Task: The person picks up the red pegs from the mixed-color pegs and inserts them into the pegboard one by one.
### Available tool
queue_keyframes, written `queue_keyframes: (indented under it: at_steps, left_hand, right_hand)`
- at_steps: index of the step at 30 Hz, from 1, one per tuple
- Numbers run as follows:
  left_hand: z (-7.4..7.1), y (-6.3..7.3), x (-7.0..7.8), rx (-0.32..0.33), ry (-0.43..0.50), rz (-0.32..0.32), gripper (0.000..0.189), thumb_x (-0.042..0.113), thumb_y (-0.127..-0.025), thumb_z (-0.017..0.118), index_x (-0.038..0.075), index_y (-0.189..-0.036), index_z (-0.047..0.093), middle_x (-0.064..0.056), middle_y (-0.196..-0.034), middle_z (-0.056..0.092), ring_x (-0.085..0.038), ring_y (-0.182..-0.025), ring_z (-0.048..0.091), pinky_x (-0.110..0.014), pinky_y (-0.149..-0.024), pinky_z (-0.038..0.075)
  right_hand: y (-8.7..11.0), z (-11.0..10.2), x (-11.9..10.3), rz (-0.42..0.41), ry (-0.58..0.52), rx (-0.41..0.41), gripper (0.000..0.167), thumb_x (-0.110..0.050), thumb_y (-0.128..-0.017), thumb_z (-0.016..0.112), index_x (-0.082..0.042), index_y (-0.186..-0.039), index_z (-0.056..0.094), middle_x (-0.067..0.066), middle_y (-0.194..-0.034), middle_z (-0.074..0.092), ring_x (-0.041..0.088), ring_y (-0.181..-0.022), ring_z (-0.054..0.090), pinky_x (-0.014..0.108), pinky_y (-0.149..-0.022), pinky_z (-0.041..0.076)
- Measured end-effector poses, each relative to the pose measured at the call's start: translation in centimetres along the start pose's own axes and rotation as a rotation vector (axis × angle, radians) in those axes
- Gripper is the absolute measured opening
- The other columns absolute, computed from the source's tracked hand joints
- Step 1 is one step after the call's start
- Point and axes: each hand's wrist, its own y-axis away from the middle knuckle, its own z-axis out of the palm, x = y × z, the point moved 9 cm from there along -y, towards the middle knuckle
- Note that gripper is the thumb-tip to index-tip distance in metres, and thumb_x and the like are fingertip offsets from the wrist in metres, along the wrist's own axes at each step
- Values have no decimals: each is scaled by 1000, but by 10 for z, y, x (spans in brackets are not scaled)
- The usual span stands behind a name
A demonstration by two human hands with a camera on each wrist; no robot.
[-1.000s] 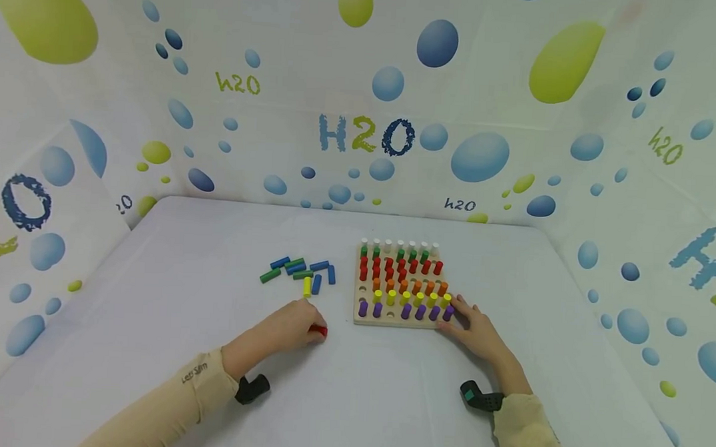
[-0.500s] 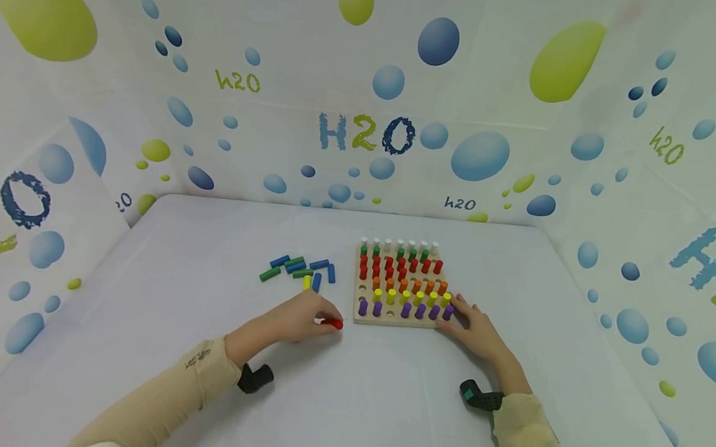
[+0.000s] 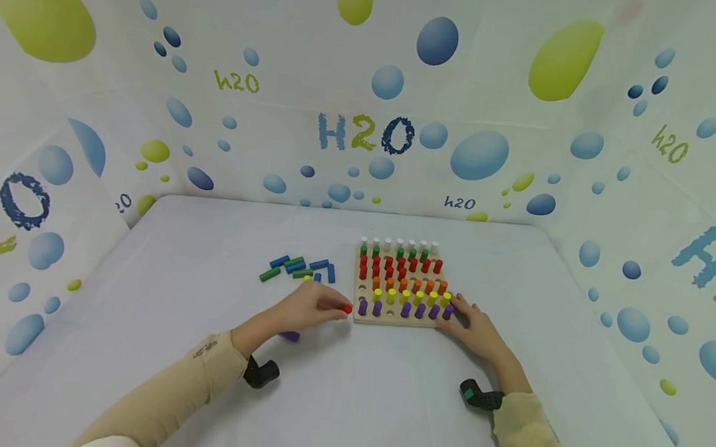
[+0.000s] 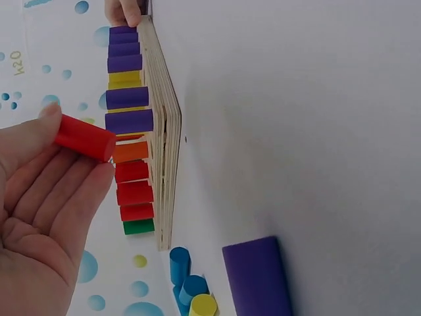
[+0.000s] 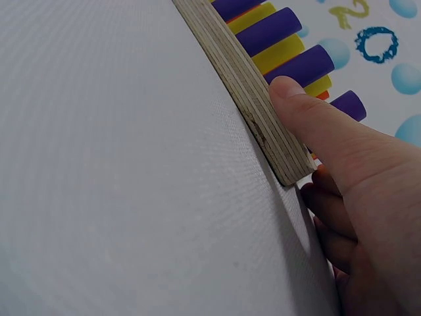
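My left hand (image 3: pixel 311 306) pinches a red peg (image 4: pixel 85 137) between thumb and fingertips. It hovers just left of the front-left corner of a wooden pegboard (image 3: pixel 401 323). Rows of white, green, red, orange, yellow and purple pegs stand in the board, with some bare holes between them. At the board's front-right corner, my right hand (image 3: pixel 476 330) grips the edge. Its thumb (image 5: pixel 309 108) lies on the front side by the purple pegs, and the other fingers bend round the right side, partly hidden. Under my left wrist lies a purple peg (image 4: pixel 258 280), partly covered in the head view.
Loose blue and green pegs (image 3: pixel 296 268) lie in a group left of the board. A yellow peg (image 3: pixel 307 279) beside them is mostly hidden behind my left hand. A white cloth (image 3: pixel 380 398) covers the table, and a printed curtain (image 3: pixel 364 84) hangs around it.
My left hand has moved right and slightly away from me with the red peg, up to the board's left edge. The purple peg has come into sight behind it. My right hand stays put.
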Motion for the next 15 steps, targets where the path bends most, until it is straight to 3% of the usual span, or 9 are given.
queue_keyframes:
  at_steps: [9, 15]
  left_hand:
    - [-5, -10, -3, 100, 98, -35, 25, 19, -86, 65, 6, -108, 66, -3, -101, 67, -10, -90, 64, -22, -74, 51]
    - [-8, -18, -2, 151, 186, -53, 29, 16, -87, 63, 1, -112, 63, -9, -104, 66, -16, -93, 64, -26, -77, 52]
  right_hand:
    - [0, 0, -1, 1, 2, -4, 80, -52, -83, 58, -2, -139, 34, 20, -146, 20, 54, -128, 13, 64, -99, 15]
    - [0, -1, 0, -6, -11, 0, 79, -51, -83, 59, -2, -140, 34, 20, -146, 20, 54, -128, 13, 64, -100, 15]
